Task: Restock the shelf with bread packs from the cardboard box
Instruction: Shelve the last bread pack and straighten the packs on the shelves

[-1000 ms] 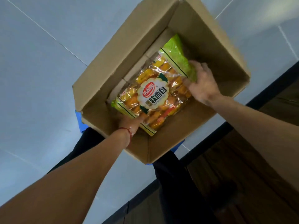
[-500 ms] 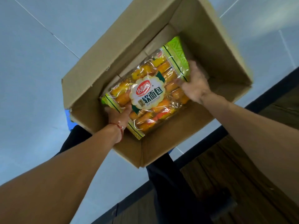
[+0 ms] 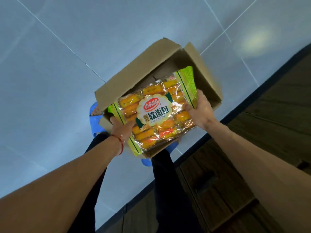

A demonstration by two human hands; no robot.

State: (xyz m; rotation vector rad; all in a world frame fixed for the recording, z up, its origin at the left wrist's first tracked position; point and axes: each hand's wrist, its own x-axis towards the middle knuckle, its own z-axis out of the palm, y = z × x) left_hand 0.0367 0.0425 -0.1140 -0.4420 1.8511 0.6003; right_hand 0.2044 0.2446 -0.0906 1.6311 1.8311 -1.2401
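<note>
One soft bread pack (image 3: 155,111) is grasped at its short ends by two hands: the left hand (image 3: 121,126) at the lower-left end, the right hand (image 3: 200,110) at the right. It is held at frame centre, above one open cardboard box (image 3: 198,64) on a grey tiled floor (image 3: 50,81).

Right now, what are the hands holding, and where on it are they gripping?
A bread pack, held over the cardboard box. The left hand grips its lower-left edge; the right hand grips its right edge.
</note>
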